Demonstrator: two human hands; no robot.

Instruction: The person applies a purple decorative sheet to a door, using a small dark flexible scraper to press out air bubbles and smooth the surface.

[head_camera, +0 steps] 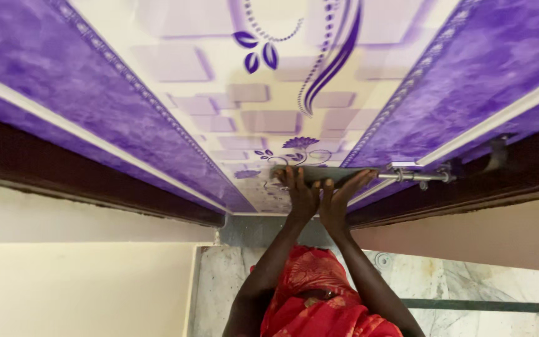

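Hands [319, 198] on grey door bar [319, 174]

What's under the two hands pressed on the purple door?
Both the left hand and right hand lie on a grey flat plate against the door, beside the metal bolt. The plate's middle is covered by fingers, so what's there can't be seen.

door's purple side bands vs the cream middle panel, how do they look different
The purple side bands are mottled violet with no motifs on them, while the cream middle panel carries pale lilac blocks plus dark flower and swirl prints. The bands run along both door edges; the panel sits between them, under the left hand and right hand. A beaded strip borders both.
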